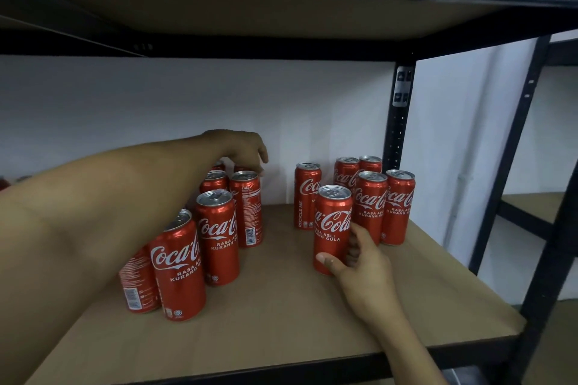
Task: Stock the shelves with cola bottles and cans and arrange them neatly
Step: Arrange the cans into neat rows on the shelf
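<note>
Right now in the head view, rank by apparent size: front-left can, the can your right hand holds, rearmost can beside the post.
1. Front-left can, largest.
2. Held can in the right hand.
3. Rearmost can, partly hidden, smallest.
Nearness likely explains it.

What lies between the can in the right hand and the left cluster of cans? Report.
Head view: only bare shelf board between the held can, gripped by the right hand, and the left cluster.

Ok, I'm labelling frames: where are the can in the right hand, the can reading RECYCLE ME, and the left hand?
held can (331,220): head view, its white logo.
RECYCLE ME can (305,208): head view, red side wall.
left hand (242,147): head view, back of hand.
</note>
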### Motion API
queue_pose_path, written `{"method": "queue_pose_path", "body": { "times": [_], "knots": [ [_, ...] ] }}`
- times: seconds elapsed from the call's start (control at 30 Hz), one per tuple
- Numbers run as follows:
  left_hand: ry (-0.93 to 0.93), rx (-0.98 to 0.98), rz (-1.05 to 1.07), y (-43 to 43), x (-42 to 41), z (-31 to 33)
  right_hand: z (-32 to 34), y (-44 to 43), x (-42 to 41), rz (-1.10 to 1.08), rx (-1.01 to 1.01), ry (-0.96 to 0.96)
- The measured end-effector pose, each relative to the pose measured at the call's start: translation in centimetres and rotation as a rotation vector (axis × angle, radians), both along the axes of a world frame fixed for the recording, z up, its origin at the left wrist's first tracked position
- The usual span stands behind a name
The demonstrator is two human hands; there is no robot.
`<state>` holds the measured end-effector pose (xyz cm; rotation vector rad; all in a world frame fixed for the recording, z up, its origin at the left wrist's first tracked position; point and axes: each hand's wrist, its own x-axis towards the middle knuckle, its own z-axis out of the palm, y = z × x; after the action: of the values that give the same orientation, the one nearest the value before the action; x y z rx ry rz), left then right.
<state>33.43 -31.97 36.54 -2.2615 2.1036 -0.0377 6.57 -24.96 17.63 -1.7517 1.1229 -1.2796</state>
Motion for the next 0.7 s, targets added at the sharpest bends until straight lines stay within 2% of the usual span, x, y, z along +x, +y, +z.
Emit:
{"method": "queue_pose_path", "body": {
  "times": [0.2,0.53,0.7],
  "knots": [
    [0.056,-0.138,-0.156,-1.2,-4.5,-1.2,0.1,0.1,-0.1,-0.007,0.005,0.013],
    [0.136,-0.037,-0.194,-1.2,-7.9,-1.2,0.3,0.3,-0.1,-0.009,0.018,0.021],
    [0.313,0.025,-0.173,-1.1,-7.5,-1.1,0.3,0.4,-0.1,-0.006,0.019,0.017]
  ]
}}
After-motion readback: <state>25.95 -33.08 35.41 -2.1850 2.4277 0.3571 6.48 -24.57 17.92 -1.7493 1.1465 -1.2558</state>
